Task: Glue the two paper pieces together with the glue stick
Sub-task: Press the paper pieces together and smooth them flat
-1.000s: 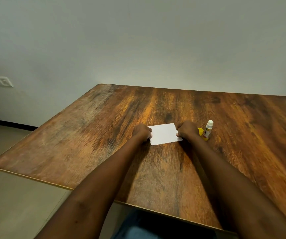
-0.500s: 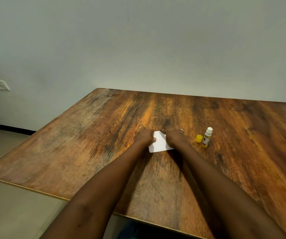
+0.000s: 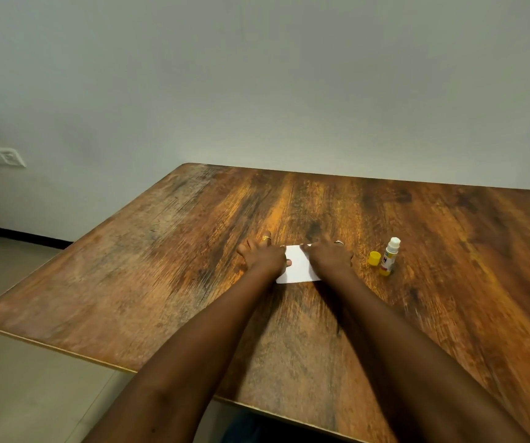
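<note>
A white paper point(image 3: 297, 266) lies flat on the wooden table point(image 3: 161, 266); I see only one sheet outline, so a second piece cannot be made out. My left hand point(image 3: 263, 257) rests palm-down on its left edge, fingers spread. My right hand point(image 3: 329, 255) lies flat over its right part, fingers spread too. Both hands wear a ring. The glue stick point(image 3: 389, 257) stands upright and uncapped to the right of my right hand. Its yellow cap point(image 3: 374, 259) sits just left of it.
The table's left edge and near edge drop off to a tiled floor. A pale wall runs behind the far edge, with a white socket plate point(image 3: 5, 156) at the left.
My hands went from closed fists at the paper's two ends to flat, spread hands lying over it. The right hand slid left across the sheet. The glue stick and cap stayed put.
</note>
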{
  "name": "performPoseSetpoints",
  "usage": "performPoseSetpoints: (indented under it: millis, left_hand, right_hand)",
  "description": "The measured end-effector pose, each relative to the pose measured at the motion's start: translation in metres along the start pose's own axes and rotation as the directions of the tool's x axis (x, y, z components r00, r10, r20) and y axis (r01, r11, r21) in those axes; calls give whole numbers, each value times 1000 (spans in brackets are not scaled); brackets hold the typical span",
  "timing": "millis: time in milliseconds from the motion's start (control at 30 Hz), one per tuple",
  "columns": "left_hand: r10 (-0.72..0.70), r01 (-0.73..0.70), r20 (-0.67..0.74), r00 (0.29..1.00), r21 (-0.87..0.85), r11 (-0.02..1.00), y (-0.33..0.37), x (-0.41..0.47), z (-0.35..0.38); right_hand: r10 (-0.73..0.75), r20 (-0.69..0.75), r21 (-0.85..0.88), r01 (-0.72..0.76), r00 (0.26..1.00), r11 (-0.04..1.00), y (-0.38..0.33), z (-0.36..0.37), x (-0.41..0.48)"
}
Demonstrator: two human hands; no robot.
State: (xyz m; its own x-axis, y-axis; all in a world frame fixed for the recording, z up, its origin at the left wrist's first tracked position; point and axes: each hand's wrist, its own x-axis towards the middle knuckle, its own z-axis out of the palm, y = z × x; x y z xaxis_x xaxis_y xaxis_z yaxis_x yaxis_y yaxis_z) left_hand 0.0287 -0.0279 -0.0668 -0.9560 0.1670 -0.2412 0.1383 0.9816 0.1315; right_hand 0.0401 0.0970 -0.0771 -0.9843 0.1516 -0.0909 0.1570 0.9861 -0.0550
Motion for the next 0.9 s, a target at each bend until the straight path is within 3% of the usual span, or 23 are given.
performPoseSetpoints:
  millis: [100,333,500,700,900]
  left_hand:
    - [-8,8,-30,1000,-14,1000,-3,-2,-1]
    - [-19,19,-6,1000,-63,998,-2,2,-4]
    - [-7,-1,-37,999,-230,973,-2,13,-7]
    - [-8,-14,-69,998,-309,951,-4,18,-10]
    - [-15,-5,-57,998,-342,940,-6,27,-10]
  right_hand:
    - [27,-57,118,-20,998,993,5,-1,3]
    - [29,-131,161,-7,991,987,20,0,10]
    - [71,-140,279,-29,988,960,19,-4,16]
    - [-98,-112,245,123,989,962,7,-1,27]
    - [-137,-52,237,146,989,961,4,-5,37]
